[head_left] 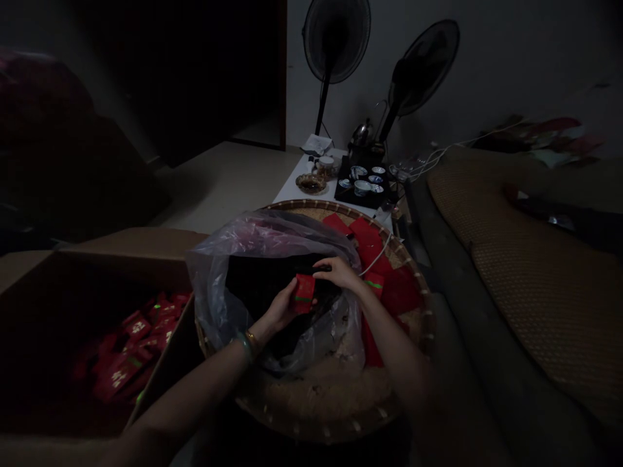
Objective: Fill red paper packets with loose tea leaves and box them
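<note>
My left hand [283, 306] is closed around a small red packet [304, 293] with a green band, held over the mouth of a clear plastic bag [220, 285] full of dark material. My right hand [337, 271] hovers just right of the packet, its fingers curled and pinched at the packet's top edge. The bag lies in a round woven bamboo tray [341, 402]. More flat red packets [377, 259] lie on the tray's right half, behind and beside my right wrist.
An open cardboard box [97, 272] at the left holds several filled red packets [131, 350]. Beyond the tray a low white table carries a tea set [363, 180] and a small dish [311, 183]. Two standing fans [335, 45] stand behind. A woven mat [535, 259] covers the seat at right.
</note>
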Demonstrator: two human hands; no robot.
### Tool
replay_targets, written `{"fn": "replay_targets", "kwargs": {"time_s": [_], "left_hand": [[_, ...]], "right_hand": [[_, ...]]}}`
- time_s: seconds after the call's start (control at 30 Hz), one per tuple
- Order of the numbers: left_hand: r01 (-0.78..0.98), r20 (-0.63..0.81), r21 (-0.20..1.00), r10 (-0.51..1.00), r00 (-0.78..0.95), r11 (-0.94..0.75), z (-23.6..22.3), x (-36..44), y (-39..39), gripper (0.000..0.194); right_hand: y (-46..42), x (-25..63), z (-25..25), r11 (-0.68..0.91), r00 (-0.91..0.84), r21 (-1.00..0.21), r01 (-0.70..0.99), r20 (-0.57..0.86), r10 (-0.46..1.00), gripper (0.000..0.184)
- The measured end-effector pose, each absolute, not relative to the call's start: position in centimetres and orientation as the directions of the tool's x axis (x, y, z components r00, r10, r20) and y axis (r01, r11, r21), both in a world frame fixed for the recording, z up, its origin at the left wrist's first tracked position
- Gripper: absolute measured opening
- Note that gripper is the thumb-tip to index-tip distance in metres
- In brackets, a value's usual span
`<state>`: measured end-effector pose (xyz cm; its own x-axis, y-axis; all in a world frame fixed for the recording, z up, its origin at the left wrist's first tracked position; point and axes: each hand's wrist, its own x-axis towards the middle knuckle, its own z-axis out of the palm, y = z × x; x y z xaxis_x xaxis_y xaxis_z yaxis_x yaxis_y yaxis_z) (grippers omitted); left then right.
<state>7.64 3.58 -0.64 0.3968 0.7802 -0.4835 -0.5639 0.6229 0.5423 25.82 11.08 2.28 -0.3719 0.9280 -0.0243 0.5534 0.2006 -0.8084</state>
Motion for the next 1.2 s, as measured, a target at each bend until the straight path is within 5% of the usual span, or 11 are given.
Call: {"fn": "replay_targets", "kwargs": {"time_s": [0.37,0.67,0.9,1.07,1.2], "left_hand": [[-0.605,-0.487,0.533,0.799,0.353,0.592,-0.5,7.8,3.7,0.037],[-0.609,-0.435,0.57,0.832,0.345,0.551,-0.9,7.9,3.6,0.03],[-0.625,-0.515,0.521,0.798,0.313,0.581,-0.3,7.5,3.7,0.03],[-0.681,-0.521,0.465,0.797,0.306,0.566,0.3,7.2,3.7,0.027],[-0.724,-0.476,0.482,0.841,0.256,0.494,0.6,7.0,3.6,0.02]], "right_hand": [[11.4,26.6,3.0,0.124,-0.325,-0.862,0.491,-0.049,0.944,0.037],[10.9,26.0,2.6,0.211,-0.393,-0.824,0.526,-0.015,0.919,0.025],[11.3,26.1,2.5,0.219,-0.23,-0.808,0.547,0.106,0.967,0.042],[11.0,25.5,2.7,0.285,-0.174,-0.7,0.655,0.227,0.958,0.027],[9.1,24.6,4.0,0.243,-0.203,-0.838,0.488,0.162,0.966,0.024]]}}
